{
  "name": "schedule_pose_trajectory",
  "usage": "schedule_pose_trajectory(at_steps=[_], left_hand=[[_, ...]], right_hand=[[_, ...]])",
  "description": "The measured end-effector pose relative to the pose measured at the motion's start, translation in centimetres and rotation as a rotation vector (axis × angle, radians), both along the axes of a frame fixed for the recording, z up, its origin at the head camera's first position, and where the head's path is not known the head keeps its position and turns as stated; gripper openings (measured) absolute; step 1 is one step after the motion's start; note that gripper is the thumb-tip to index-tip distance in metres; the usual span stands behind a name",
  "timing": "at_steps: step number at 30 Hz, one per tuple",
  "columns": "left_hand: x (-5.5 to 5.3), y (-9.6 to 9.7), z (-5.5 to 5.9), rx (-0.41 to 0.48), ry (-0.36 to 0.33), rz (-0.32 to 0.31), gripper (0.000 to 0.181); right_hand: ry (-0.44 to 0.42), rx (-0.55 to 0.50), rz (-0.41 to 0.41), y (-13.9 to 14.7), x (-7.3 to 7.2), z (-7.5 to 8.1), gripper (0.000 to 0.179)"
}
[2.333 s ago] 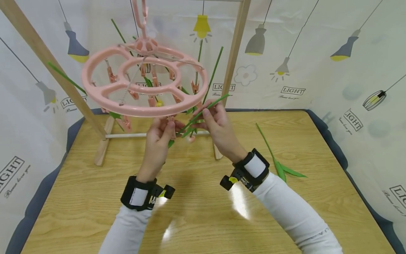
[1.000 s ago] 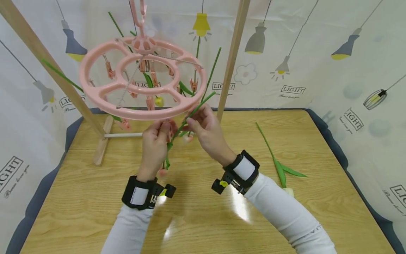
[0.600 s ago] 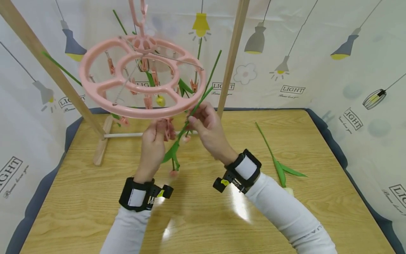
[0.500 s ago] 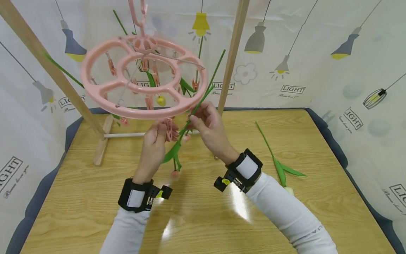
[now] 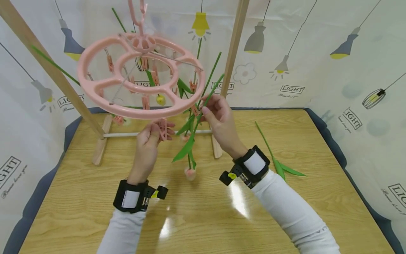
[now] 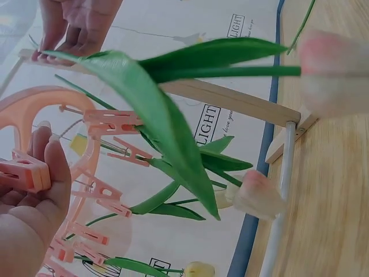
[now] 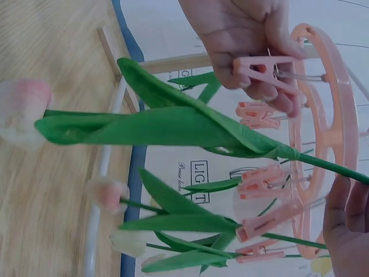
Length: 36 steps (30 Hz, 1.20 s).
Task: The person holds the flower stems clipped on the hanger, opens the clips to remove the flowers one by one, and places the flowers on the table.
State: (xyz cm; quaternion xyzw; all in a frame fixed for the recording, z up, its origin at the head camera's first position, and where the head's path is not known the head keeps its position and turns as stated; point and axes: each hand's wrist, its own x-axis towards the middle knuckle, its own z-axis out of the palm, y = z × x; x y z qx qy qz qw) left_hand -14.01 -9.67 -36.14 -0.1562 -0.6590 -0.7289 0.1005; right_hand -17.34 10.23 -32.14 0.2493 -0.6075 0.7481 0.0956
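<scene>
In the head view my right hand [image 5: 222, 121] pinches the green stem of an artificial tulip [image 5: 185, 150], whose pale pink bloom hangs downward. My left hand [image 5: 147, 141] holds a pink clothespin [image 5: 163, 129] that hangs from the rim of a round pink drying rack [image 5: 136, 113]. The tulip and this clothespin are apart. In the right wrist view the left fingers lie around the clothespin [image 7: 265, 69], and the tulip's leaves [image 7: 155, 124] cross the middle. Other tulips, one with a pink-white bloom [image 6: 259, 196], hang head down from the rack's clothespins.
A wooden frame [image 5: 234, 49] with a white crossbar [image 5: 123, 135] carries the rack. Another tulip [image 5: 276, 160] lies on the wooden table [image 5: 203, 218] at the right, partly hidden by the right sleeve. A printed backdrop [image 5: 285, 21] stands behind.
My right hand has drawn the tulip rightward, away from the clothespin, and its bloom has come into view. My left hand has shifted slightly left, still holding the clothespin.
</scene>
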Motion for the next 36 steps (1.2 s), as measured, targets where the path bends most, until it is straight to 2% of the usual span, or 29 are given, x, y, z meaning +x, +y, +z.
schedule_pose_trajectory(at_steps=[7,12,27,36], left_hand=[[-0.1,-0.5,-0.1,0.056,0.033,-0.039,0.032],[0.0,-0.8,0.0,0.066,0.041,-0.040,0.031],[0.1,-1.4,-0.1,0.087,0.041,-0.031,0.032],[0.0,-1.6,-0.2,0.097,0.041,-0.029,0.032]], right_hand=[[0.032,0.046,-0.094,1.8,-0.6,0.3,0.026],[0.035,0.025,-0.144,3.4,-1.1,0.3,0.024],[0.029,0.085,-0.233,7.7,-1.5,-0.2,0.025],[0.017,0.103,-0.296,9.6,-2.2,-0.2,0.025]])
